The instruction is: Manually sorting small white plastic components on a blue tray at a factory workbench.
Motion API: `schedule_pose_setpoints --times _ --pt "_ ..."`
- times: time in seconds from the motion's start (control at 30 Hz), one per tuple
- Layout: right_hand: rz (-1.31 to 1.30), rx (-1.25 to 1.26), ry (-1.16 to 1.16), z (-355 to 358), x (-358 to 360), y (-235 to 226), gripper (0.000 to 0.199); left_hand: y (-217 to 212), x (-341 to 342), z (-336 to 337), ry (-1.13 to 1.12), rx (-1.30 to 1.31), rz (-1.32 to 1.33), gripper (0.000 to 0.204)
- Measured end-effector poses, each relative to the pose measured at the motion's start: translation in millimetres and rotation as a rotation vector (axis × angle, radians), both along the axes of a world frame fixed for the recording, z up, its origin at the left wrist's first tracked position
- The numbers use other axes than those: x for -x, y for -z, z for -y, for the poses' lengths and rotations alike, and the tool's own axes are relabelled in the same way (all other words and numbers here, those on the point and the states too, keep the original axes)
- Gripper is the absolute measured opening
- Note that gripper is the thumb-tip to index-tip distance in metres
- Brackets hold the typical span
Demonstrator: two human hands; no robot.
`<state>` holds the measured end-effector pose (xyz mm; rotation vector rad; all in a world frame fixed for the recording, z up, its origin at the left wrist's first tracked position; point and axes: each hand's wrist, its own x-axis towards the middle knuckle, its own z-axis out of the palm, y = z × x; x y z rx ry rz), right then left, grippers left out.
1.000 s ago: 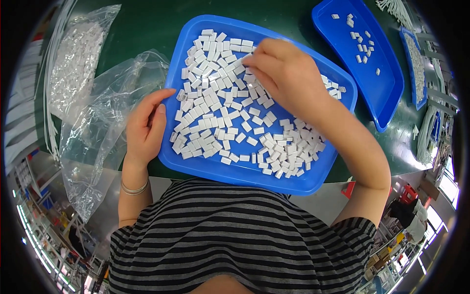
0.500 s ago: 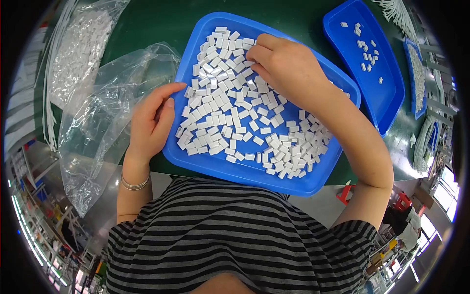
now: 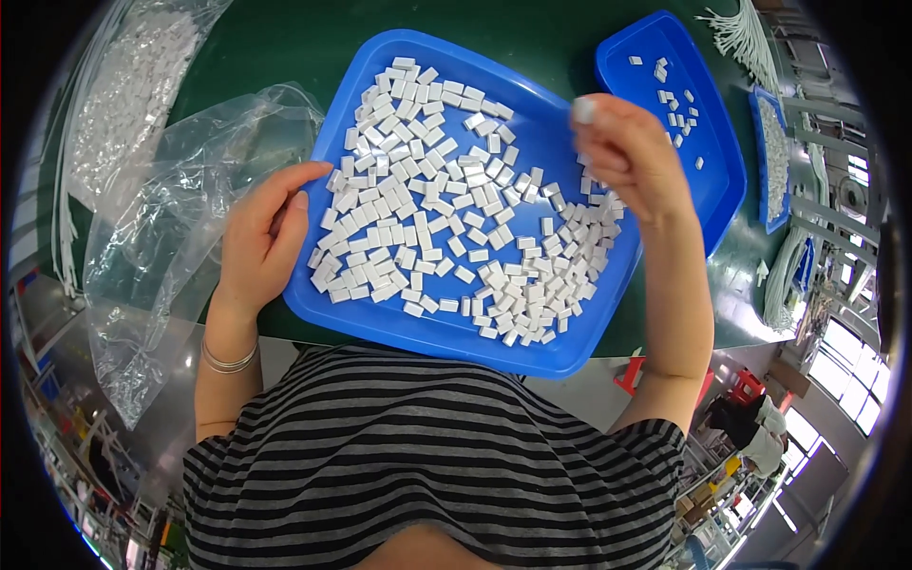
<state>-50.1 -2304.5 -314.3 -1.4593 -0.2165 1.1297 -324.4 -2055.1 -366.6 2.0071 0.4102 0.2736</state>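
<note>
A large blue tray (image 3: 404, 344) lies in front of me, tilted slightly on the table, with many small white rectangular plastic pieces (image 3: 380, 223) spread over its floor. My left hand (image 3: 261, 233) grips the tray's left rim, its index finger stretched over the edge and the thumb bent beside it. Raised over the tray's far right side, my right hand (image 3: 632, 157) is closed in a pinch. A white plastic piece (image 3: 585, 111) shows at its fingertips, somewhat blurred by motion. The hand and wrist hide part of the tray's right rim.
At the right stands a second blue tray (image 3: 719, 195) with several white pieces in it; a narrower blue tray (image 3: 771, 161) lies beyond. Clear plastic bags (image 3: 176, 247) cover the left, one full of white pieces. White cable bundles (image 3: 746, 43) lie at the far right on the green table (image 3: 275, 43).
My right hand has lifted from the pieces at the tray's far side and moved right, with a white piece in its fingers. The left hand stays on the rim. The whole view has shifted slightly.
</note>
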Motion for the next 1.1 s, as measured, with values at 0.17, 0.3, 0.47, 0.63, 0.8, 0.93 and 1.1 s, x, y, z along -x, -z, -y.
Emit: schedule_pose_setpoints --times 0.17,0.3,0.47,0.63,0.8,0.93,1.1 --pt "0.643 0.205 0.459 70.3 -57.0 6.4 0.025 -2.0 -6.1 2.2 0.002 0.017 0.040 0.028" --pt "0.916 0.378 0.436 74.1 -49.7 7.8 0.021 -1.6 -4.4 1.1 0.004 -0.009 0.035 0.027" --pt "1.378 0.305 0.049 33.7 2.9 1.7 0.020 -2.1 -3.1 1.2 0.001 0.006 0.011 0.027" --pt "1.489 0.151 -0.530 -4.7 71.3 12.1 0.044 1.3 -5.1 2.3 -0.009 0.002 0.034 0.027" --pt "1.422 0.091 -0.796 -5.0 116.4 8.6 0.049 -2.0 -4.4 0.9 0.002 -0.016 0.023 0.027" --pt "1.464 0.053 -0.880 0.4 125.0 -1.4 0.034 -1.6 -4.0 0.5 -0.003 -0.008 0.011 0.027" --pt "1.449 -0.034 -0.964 4.1 132.8 11.5 0.032 -0.1 -3.9 1.0 -0.010 -0.002 0.039 0.027"
